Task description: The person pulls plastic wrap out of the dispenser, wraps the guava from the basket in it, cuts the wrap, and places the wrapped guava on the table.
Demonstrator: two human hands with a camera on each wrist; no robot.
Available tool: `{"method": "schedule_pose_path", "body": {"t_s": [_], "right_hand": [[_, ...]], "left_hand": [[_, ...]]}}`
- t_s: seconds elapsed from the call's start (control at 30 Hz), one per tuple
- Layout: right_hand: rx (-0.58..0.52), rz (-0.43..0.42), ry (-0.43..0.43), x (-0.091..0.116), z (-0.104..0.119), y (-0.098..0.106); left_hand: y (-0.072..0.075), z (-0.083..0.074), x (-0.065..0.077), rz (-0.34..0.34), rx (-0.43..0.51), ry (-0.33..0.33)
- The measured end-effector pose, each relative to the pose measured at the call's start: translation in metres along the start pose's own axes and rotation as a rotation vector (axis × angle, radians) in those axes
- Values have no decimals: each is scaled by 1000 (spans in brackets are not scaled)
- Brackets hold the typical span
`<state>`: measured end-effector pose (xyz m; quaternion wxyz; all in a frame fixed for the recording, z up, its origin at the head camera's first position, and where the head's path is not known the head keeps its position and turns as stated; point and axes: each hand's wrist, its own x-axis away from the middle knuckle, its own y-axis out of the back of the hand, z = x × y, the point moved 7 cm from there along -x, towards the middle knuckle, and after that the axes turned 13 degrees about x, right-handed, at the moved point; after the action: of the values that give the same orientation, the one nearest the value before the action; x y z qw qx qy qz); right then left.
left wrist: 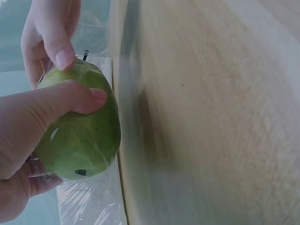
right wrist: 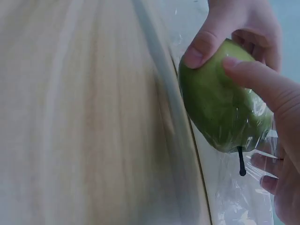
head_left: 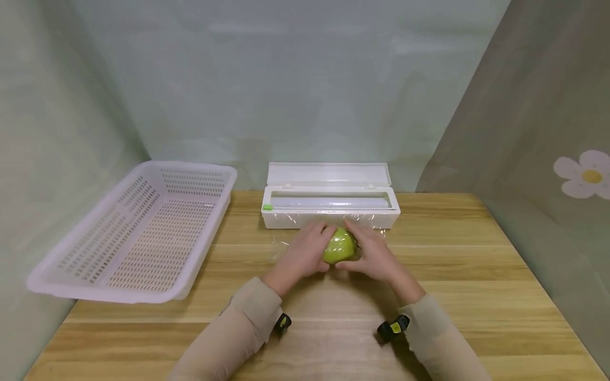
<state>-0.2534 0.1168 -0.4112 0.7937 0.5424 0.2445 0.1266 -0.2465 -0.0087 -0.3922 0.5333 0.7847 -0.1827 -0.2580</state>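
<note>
Wooden table bore basket, box; left hand, right hand curled round pear, partly hiding it; clear film edges proved hard to trace.

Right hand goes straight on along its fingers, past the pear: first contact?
Probably the white box, ahead of the right hand in the head view. Clear film may brush it sooner; depth is unclear.
</note>
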Motion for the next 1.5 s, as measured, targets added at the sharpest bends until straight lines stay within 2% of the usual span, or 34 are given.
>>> {"method": "schedule_pose_path", "body": {"t_s": [0.1,0.2,0.33,0.5,0.73,0.9,1.13,1.27,1.5], "right_hand": [[66,-2,2,3,2,1],[136,1,45,6,9,-1],[228,-12,105,8,17,-5],[302,-79,121,7,21,-9],[308,-174,135,2,24,-8],[307,-211,174,-2,27,-3],[282,-150,135,-8,20,-1],[258,-135,125,-10,17,0],[212,-115,112,-11,17,2]], "left_hand": [[1,1,-2,4,-6,2],[1,3,-4,17,11,11],[2,7,-7,39,110,41],[-1,13,-8,59,218,68],[-4,17,-8,60,281,80],[-4,15,-4,70,271,84],[-3,13,1,55,266,93],[-1,13,2,19,282,93],[4,19,4,-46,383,103]]}}
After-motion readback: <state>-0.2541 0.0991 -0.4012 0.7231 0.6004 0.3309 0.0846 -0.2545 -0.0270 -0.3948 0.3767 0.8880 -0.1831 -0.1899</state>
